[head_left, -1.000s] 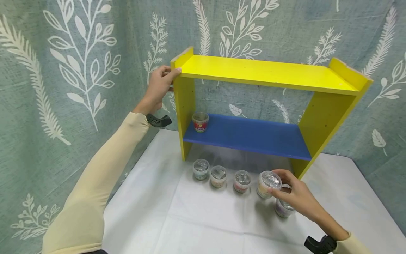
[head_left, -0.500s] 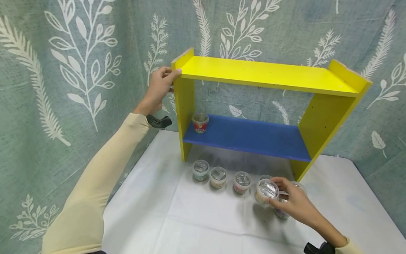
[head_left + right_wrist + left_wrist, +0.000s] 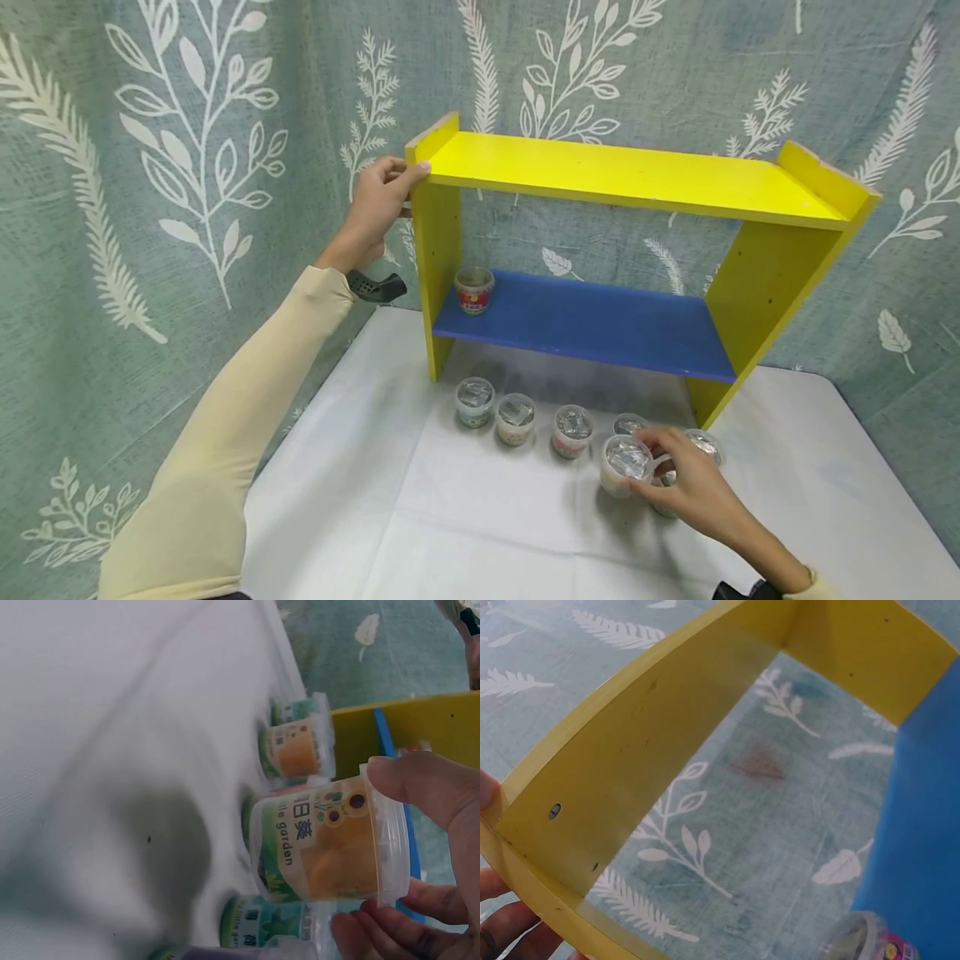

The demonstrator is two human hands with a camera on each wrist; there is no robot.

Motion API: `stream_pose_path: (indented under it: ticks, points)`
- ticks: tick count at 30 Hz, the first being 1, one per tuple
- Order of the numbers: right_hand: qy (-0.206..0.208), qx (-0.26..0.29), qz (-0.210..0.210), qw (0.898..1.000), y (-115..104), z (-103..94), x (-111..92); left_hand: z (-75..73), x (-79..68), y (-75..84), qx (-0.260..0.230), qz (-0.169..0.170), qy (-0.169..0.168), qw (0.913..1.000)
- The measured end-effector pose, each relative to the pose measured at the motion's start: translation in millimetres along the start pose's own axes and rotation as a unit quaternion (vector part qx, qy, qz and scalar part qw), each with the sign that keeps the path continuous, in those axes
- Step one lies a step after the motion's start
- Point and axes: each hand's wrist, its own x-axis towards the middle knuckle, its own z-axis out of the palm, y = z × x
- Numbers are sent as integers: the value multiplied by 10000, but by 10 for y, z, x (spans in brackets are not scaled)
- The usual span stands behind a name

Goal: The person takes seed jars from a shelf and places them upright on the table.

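My right hand (image 3: 690,487) pinches a clear plastic cup (image 3: 622,475) by its lid, above the white table. In the right wrist view this cup (image 3: 322,847) shows an orange label with sunflowers and "little garden" lettering, thumb and fingers at its lid's edge. My left hand (image 3: 381,204) grips the upper left corner of a yellow shelf unit (image 3: 607,171), thumb on the front edge. The left wrist view shows fingers (image 3: 510,930) around that yellow board. A red-labelled cup (image 3: 474,290) stands at the left end of the blue shelf (image 3: 600,321).
Along the table (image 3: 480,525), before the unit, stand a green-labelled cup (image 3: 475,402), an orange-labelled cup (image 3: 516,419) and a pink-labelled cup (image 3: 572,432). More lidded cups stand around my right hand, one behind the held cup (image 3: 628,423), another farther right (image 3: 705,446). A patterned curtain (image 3: 300,150) hangs behind.
My right hand has drawn the held cup toward me and slightly left, bringing cups behind it into view. The left hand keeps its grip on the shelf corner.
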Motion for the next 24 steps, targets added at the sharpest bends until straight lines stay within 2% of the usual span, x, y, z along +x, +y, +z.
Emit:
stream_pose_path:
  ticks: [14,24]
  points:
    - [291,-963,-264,9946,54,108,-39,-2,1,-21,-28,42,-34,10000]
    - [457,-1234,-407,9905,90,191,-67,-7,3,-19,7,80,-17,10000]
